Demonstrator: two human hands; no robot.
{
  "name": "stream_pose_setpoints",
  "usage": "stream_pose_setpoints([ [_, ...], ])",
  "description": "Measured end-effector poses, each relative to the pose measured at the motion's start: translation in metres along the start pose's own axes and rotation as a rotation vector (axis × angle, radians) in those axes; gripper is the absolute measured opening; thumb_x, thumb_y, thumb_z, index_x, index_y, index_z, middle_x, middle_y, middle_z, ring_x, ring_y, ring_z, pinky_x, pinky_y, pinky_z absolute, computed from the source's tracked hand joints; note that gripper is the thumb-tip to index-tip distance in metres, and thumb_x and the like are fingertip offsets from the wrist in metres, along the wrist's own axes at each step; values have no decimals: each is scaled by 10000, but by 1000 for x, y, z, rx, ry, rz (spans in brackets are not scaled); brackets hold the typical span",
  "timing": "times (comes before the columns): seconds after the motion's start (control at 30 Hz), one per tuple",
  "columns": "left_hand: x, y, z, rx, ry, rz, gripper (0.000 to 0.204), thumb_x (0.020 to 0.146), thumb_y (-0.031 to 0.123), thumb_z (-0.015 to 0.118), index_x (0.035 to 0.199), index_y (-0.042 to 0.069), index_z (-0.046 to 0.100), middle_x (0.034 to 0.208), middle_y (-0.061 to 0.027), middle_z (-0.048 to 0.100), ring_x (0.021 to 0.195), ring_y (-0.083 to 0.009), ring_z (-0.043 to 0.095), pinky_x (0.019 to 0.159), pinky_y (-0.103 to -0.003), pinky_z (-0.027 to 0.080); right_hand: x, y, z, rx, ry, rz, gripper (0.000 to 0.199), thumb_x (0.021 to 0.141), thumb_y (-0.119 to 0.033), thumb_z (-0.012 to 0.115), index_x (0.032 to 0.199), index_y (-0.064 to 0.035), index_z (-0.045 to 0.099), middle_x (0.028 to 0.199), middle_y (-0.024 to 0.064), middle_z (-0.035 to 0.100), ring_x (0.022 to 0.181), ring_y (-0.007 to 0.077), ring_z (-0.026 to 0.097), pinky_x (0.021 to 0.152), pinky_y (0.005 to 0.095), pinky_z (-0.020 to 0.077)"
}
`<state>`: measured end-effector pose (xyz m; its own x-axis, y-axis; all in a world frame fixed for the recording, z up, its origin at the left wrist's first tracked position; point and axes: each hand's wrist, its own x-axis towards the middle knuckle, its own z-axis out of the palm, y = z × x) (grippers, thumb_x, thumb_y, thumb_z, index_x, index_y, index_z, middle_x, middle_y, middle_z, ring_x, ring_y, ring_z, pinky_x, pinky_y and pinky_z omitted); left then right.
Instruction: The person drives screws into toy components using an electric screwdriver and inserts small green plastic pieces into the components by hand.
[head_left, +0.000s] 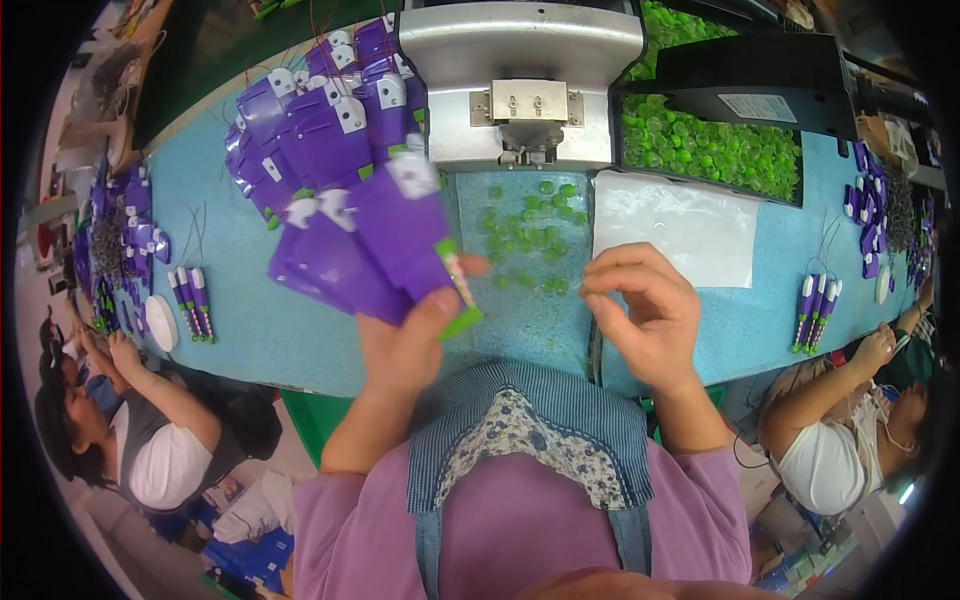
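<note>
My left hand [402, 348] is closed around a few flat purple plastic casings [395, 228], fanned out and slightly blurred. They have white pieces at one end and green edges at the other. My right hand [652, 315] is raised over the blue work surface, fingers curled and fingertips close to the thumb in a pinch; whatever may be between them is too small to make out. Between the hands, small green round pieces [535, 225] lie scattered below a metal machine [525, 105] with a bracket on its front.
A pile of similar purple casings [320, 130] with thin wires lies left of the machine. To its right stands a black bin [715, 182] of green pieces, near a white sheet [690, 230]. People [160, 430] sit working at both sides, with purple-and-white parts [815, 310] before them.
</note>
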<state>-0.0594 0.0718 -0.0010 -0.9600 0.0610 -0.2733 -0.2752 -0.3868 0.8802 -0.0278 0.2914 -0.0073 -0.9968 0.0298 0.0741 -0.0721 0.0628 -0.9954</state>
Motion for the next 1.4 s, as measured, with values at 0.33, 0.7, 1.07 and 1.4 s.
stream_pose_setpoints([
  [0.33, -7, -13, 32, 118, -294, -340, 243, 855, 108, 726, 1068, 26, 642, 967, -27, 654, 868, -96, 608, 741, -251, 498, -9, -15, 7, -222, 2, -257, 248, 745, 44, 733, 972, 19, 636, 913, 144, 685, 791, 260, 656, 663, 317, 517],
  [0.7, -7, -26, 37, 92, -280, -324, 278, 896, 146, 683, 1139, 25, 625, 1045, -29, 649, 917, -96, 602, 780, -252, 493, -9, -5, -32, -607, 185, -201, 220, 671, 2, 755, 870, -14, 662, 916, 101, 659, 803, 257, 607, 697, 337, 480],
  [1.07, -7, -29, 31, -75, -307, -280, 413, 859, 21, 587, 1261, 13, 494, 1150, -98, 588, 1039, -206, 594, 867, -350, 496, 4, 27, -59, -1154, 298, -232, 196, 693, -69, 734, 878, -76, 670, 947, 14, 637, 889, 235, 531, 768, 367, 361],
  [1.4, -7, -28, 45, 204, -286, -74, 207, 861, 23, 692, 1063, 12, 651, 979, -34, 675, 872, -107, 629, 750, -249, 510, -10, -7, -33, -170, 63, -43, 179, 714, -73, 765, 875, -30, 702, 965, 87, 660, 917, 214, 525, 829, 327, 419],
])
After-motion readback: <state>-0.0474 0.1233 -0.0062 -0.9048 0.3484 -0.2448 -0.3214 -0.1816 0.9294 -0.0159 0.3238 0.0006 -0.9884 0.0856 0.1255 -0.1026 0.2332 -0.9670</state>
